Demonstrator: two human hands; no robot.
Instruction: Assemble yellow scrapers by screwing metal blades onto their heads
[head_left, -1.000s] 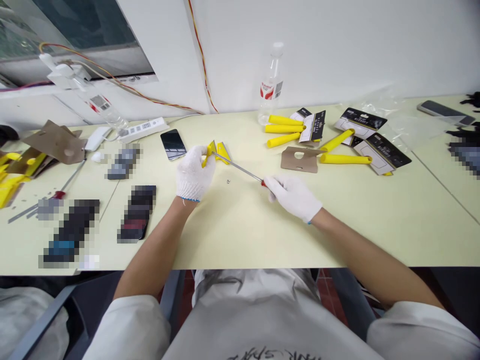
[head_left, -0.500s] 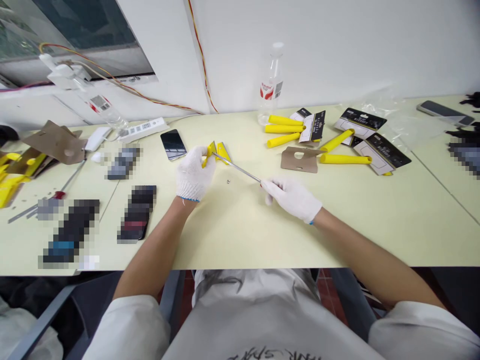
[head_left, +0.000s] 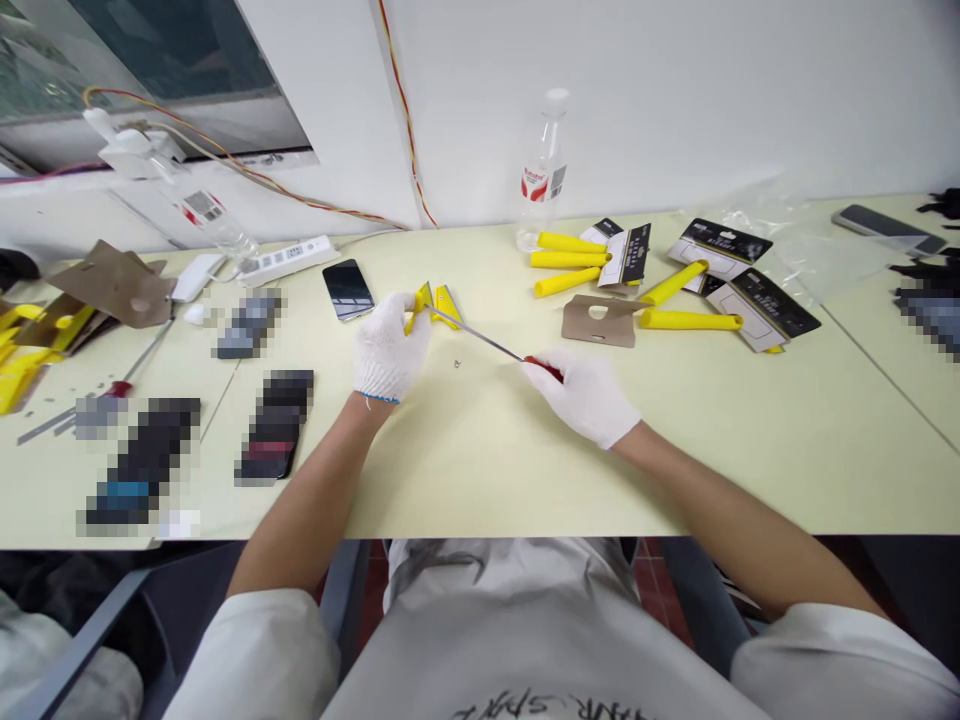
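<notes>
My left hand (head_left: 390, 348), in a white knitted glove, is closed on a small yellow scraper head (head_left: 422, 297). My right hand (head_left: 591, 398), also gloved, is wrapped round the red handle of a long screwdriver (head_left: 491, 343). The shaft slants up to the left, with its tip at the yellow head; whether it sits in a screw is too small to tell. Just behind and right of that head is a second yellow scraper piece (head_left: 448, 307) with a metal edge. A tiny metal part (head_left: 457, 364), perhaps a screw, lies on the table below it.
To the right lie several yellow handles (head_left: 566, 259), printed cards (head_left: 720, 247) and a brown cardboard piece (head_left: 598, 321). A clear bottle (head_left: 541, 190) stands by the wall. Leftward are a phone (head_left: 348, 289), a power strip (head_left: 289, 260) and another screwdriver (head_left: 124, 385).
My right hand has turned on the screwdriver, and more of the red handle now shows. The left hand and the yellow head have stayed nearly in place.
</notes>
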